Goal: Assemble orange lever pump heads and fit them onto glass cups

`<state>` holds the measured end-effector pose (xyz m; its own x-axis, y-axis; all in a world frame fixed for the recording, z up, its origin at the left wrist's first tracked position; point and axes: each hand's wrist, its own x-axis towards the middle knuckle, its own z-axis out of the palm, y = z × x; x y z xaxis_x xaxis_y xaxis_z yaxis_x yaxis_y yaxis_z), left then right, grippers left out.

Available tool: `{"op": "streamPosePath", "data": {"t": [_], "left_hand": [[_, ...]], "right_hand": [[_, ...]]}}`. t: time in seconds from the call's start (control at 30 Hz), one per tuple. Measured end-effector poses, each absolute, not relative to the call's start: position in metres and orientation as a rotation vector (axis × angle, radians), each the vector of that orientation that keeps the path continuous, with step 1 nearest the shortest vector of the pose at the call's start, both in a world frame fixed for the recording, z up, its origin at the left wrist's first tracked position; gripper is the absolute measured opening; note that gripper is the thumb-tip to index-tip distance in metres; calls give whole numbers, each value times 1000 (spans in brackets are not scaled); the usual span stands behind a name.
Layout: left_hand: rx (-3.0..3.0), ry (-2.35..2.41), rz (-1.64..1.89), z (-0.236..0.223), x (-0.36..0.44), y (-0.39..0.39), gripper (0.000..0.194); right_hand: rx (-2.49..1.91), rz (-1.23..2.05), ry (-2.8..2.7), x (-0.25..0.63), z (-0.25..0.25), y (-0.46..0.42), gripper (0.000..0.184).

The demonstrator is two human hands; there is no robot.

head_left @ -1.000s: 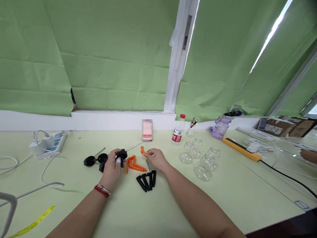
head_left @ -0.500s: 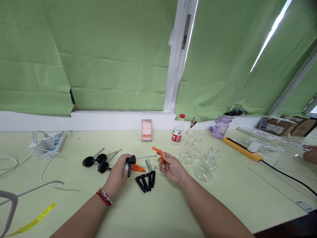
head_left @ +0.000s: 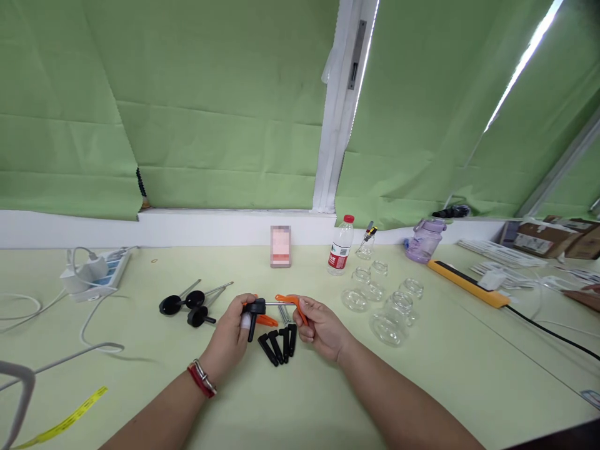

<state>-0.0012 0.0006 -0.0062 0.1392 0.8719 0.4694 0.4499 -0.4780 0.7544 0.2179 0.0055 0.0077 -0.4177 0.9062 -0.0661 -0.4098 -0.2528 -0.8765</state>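
My left hand (head_left: 227, 340) is closed around a black plastic cap with a crank arm (head_left: 255, 307). A thin metal rod (head_left: 276, 304) runs from the cap toward the right. Between the thumb and fingers of my right hand (head_left: 324, 328) is a curved orange plastic piece (head_left: 300, 307). This piece meets the rod's far end; whether the rod passes through it, I cannot tell. Other orange pieces (head_left: 267, 320) lie partly hidden by my left hand. Several black handles (head_left: 276, 345) and a few metal pins or screws (head_left: 284, 314) rest between my hands.
Black caps with rods (head_left: 195, 300) lie at left, near a power strip (head_left: 112, 275). Clear glass jars (head_left: 389, 326) stand at right, with a water bottle (head_left: 340, 247), a purple jug (head_left: 425, 240) and a yellow-black power strip (head_left: 469, 284) beyond. A phone (head_left: 280, 247) leans on the wall.
The orange piece in my right hand has moved left onto the rod's end, overlapping it. My left hand still grips the black cap, now slightly turned and shifted right.
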Motion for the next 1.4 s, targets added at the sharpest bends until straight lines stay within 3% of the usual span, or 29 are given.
{"op": "streamPosePath", "data": {"t": [0.37, 0.57, 0.63, 0.8, 0.97, 1.13, 1.4], "left_hand": [[1206, 871, 1229, 12, 9, -10, 46], [1000, 698, 1191, 11, 9, -10, 29], [944, 689, 1165, 12, 10, -11, 32], [964, 689, 995, 14, 13, -12, 46], [1061, 744, 1005, 11, 13, -13, 24], [1103, 826, 1009, 11, 11, -12, 44], [1264, 858, 1016, 10, 11, -11, 36]], "right_hand": [[-735, 1770, -1035, 223, 1, 12, 33], [-772, 1723, -1055, 223, 1, 12, 37], [-770, 1715, -1063, 223, 2, 12, 39], [-768, 1698, -1102, 224, 2, 12, 40], [-769, 1689, -1163, 226, 1, 12, 43], [-767, 1712, -1220, 225, 2, 10, 41], [-721, 1746, -1275, 224, -2, 9, 43]]}}
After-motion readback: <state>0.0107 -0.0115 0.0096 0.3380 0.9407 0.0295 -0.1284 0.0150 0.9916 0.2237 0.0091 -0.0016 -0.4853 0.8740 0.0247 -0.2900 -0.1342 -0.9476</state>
